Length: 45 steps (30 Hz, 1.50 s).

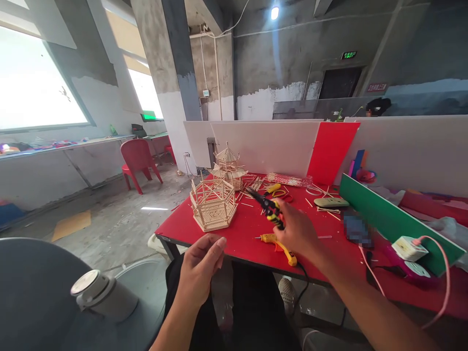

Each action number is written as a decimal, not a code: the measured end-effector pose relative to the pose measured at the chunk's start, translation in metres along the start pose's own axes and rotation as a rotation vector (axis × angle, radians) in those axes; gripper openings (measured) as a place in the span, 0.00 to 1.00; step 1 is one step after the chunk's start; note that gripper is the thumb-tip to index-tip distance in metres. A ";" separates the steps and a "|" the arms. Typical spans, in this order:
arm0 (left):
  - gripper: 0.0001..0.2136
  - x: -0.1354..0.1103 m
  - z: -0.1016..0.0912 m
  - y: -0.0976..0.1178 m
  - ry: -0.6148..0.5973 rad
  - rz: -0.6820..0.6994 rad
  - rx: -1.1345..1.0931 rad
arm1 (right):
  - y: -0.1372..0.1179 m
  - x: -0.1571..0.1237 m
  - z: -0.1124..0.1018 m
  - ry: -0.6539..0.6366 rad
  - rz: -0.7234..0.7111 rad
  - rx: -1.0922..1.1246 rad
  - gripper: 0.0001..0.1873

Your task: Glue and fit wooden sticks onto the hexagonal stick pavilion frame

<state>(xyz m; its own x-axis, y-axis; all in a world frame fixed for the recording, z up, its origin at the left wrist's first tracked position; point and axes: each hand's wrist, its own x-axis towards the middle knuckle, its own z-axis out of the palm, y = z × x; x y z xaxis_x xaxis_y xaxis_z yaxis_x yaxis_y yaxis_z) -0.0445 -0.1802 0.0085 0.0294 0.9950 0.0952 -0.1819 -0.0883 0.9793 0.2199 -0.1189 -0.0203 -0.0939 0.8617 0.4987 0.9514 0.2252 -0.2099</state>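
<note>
My right hand [300, 232] is over the red table [197, 229], closed round the yellow-and-black handles of a pair of pliers [266, 204] that point up and to the left. My left hand [202, 265] hovers at the table's near edge above my lap, fingers curled together, thumb against them; I cannot make out anything in it. A hexagonal wooden-stick frame [212, 204] stands on the table just beyond the left hand. Behind it is a small stick pagoda [228, 165]. A yellow glue gun [278, 243] lies under my right hand.
Loose sticks [256, 185], scissors [280, 193] and a clear packet lie at the back of the table. White, red and green boards [383, 219] wall it off. A power strip [411, 248] with a pink cable sits right. A red chair [139, 161] stands on the floor left.
</note>
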 end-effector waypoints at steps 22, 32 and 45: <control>0.06 0.190 -0.035 0.073 -0.279 0.405 1.043 | 0.012 -0.013 0.045 -0.156 0.249 0.339 0.16; 0.05 0.250 -0.047 0.076 -0.493 0.183 1.055 | -0.065 0.128 0.058 -0.002 0.053 0.905 0.22; 0.07 0.254 -0.050 0.071 -0.478 0.121 0.990 | -0.093 0.163 0.079 -0.100 0.038 1.097 0.27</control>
<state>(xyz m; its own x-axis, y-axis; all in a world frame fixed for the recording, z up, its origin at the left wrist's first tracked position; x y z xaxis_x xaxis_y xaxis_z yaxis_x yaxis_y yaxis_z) -0.0993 0.0687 0.0930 0.4799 0.8759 0.0497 0.6515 -0.3938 0.6485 0.0927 0.0361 0.0139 -0.1402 0.8983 0.4164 0.1818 0.4368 -0.8810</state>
